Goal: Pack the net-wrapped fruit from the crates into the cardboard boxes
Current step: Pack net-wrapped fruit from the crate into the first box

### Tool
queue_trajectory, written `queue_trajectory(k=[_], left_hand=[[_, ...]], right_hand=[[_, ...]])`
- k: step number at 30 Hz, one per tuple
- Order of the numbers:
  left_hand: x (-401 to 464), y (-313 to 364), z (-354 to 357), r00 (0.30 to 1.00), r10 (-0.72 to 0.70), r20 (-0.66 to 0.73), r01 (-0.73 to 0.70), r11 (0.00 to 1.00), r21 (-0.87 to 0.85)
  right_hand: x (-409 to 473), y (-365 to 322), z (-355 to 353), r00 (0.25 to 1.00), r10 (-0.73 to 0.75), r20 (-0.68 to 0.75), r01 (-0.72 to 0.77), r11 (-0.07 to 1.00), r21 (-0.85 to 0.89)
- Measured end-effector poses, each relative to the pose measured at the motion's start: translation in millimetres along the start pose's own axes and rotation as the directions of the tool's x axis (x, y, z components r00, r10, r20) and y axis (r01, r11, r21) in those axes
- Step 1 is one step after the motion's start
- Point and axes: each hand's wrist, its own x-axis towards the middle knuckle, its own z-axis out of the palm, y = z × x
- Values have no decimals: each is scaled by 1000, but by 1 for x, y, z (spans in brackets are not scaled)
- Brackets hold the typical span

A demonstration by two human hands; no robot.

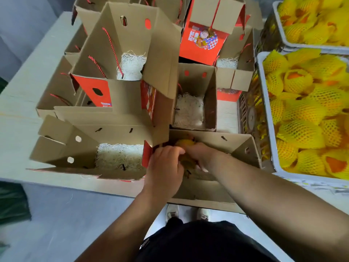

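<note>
Both hands reach down into the nearest cardboard box [236,146] at the table's front edge. The left hand [164,167] and right hand [200,157] curl their fingers around yellow net-wrapped fruit [186,143] inside that box. Right of the box, a white crate [269,129] brims with more netted fruit. Behind the box, open boxes hold pale shredded padding [188,110].
</note>
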Motion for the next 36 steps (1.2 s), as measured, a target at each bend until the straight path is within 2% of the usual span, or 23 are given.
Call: queue_trajectory(k=[4, 7, 10, 14, 15, 17, 21, 23, 25, 27, 29, 31, 34, 35, 36], left_hand=[[-5, -3, 13, 991, 119, 65, -130, 967, 219], [-4, -8, 18, 982, 181, 49, -187, 939, 289], [-2, -11, 18, 981, 182, 61, -192, 932, 307], [-1, -7, 18, 985, 124, 123, -157, 938, 309], [0, -7, 17, 984, 106, 142, -146, 939, 313], [2, -6, 14, 977, 69, 203, -132, 939, 317], [8, -5, 11, 953, 22, 302, -106, 959, 263], [14, 1, 11, 954, 18, 299, -68, 985, 159], [22, 10, 11, 957, 81, 279, -95, 995, 38], [31, 26, 15, 942, 242, 233, -229, 970, -82], [40, 47, 23, 918, 334, 214, -278, 926, -255], [48, 72, 37, 904, 359, 231, -243, 878, -412], [63, 111, 61, 871, 386, 305, -158, 807, -569], [69, 124, 68, 862, 396, 317, -144, 789, -597], [74, 136, 75, 856, 405, 322, -131, 771, -623]], right_hand=[[22, -3, 21, 999, -46, -15, 46, 999, 6], [23, -3, 37, 996, -91, 6, 91, 996, 26], [20, -1, 39, 998, -60, 3, 60, 993, -107], [28, 2, 36, 997, -74, -23, 70, 985, -157], [28, 2, 36, 997, -77, -21, 70, 971, -230], [23, -2, 35, 991, -131, -18, 116, 930, -348], [7, 3, 16, 964, -261, -48, 222, 891, -395], [-6, 11, -3, 932, -359, -41, 315, 863, -395], [-23, 20, -25, 875, -483, -39, 440, 825, -356], [-44, 30, -52, 776, -623, -95, 569, 758, -319], [-66, 43, -79, 609, -760, -225, 692, 649, -317], [-83, 54, -107, 421, -843, -336, 745, 533, -402], [-94, 62, -157, 216, -859, -464, 644, 483, -594], [-95, 64, -177, 181, -855, -485, 555, 496, -668], [-95, 66, -196, 198, -849, -490, 438, 524, -731]])
